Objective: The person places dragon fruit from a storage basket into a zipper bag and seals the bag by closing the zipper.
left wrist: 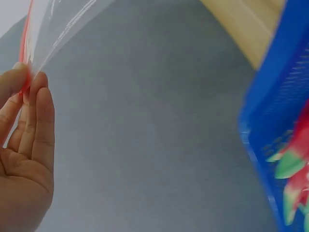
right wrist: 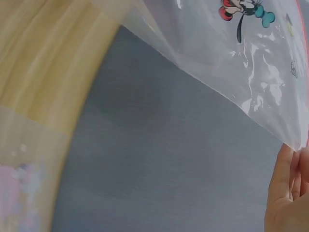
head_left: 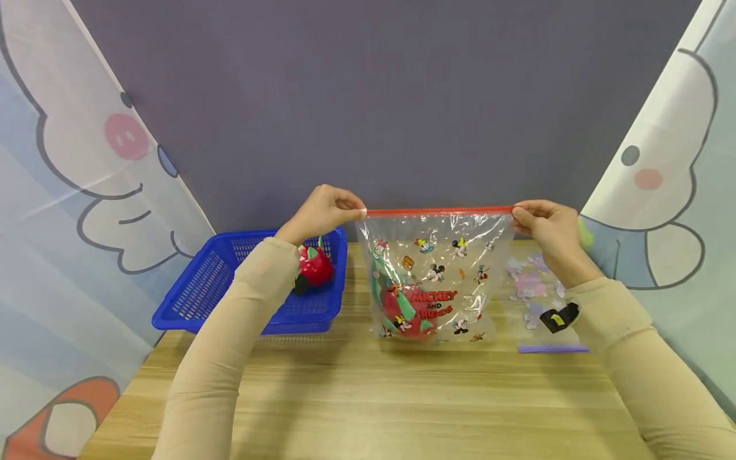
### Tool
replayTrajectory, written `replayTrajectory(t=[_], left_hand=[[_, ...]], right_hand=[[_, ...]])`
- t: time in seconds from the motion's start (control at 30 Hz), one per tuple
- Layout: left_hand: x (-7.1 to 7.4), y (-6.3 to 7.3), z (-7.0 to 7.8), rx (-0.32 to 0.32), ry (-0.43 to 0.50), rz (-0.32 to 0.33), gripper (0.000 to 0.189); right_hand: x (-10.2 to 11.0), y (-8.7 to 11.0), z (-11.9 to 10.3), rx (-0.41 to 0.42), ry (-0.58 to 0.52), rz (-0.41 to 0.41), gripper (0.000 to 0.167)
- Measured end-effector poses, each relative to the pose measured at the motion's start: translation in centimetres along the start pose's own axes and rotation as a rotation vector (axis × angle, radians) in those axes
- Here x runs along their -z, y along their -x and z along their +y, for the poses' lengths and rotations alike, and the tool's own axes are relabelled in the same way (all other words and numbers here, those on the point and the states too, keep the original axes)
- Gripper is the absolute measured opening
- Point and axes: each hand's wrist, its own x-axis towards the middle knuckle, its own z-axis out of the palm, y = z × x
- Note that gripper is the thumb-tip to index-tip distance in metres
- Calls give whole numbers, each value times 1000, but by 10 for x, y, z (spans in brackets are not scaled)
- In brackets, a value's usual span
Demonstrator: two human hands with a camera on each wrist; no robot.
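Observation:
A clear zip bag (head_left: pixel 471 255) with a red zip strip and cartoon prints hangs upright, stretched between both hands. Inside it, low on the left, lies a red dragon fruit (head_left: pixel 397 306) with green leaf tips. My left hand (head_left: pixel 324 212) pinches the bag's top left corner between thumb and fingers. At the opposite corner my right hand (head_left: pixel 553 236) pinches the end of the red strip. In the left wrist view, the left hand (left wrist: pixel 29 159) has thumb and fingertips on that strip. Only part of the right hand (right wrist: pixel 285 193) shows in the right wrist view, at its corner.
On the left stands a blue plastic basket (head_left: pixel 163 319) holding another red dragon fruit (head_left: pixel 316 267). To the right, a second clear bag (head_left: pixel 529 287) with a purple zip lies flat on the wooden table (head_left: pixel 402 396). A dark panel (head_left: pixel 374 115) rises behind the table.

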Motion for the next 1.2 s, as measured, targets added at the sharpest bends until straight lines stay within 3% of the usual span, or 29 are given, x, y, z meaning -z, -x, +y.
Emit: replayTrajectory(t=[0.27,0.4,0.53,0.7,0.87,1.2], left_hand=[[-22,-30,-33,34,37,73,16],[-33,-42,-41,69,9,77,17],[-38,-51,-45,141,-24,63,18],[-41,-53,-58,215,-29,59,21],[-47,-51,-75,289,-29,67,22],[-50,-39,-81,345,-18,62,24]], right_hand=[[-9,-27,34,-53,70,27,3],[-9,-35,48,-96,59,25,16],[-12,-42,58,-140,31,36,17],[-24,-50,69,-169,64,24,26],[-34,-53,76,-189,184,-8,36],[-48,-58,85,-176,245,2,34]])
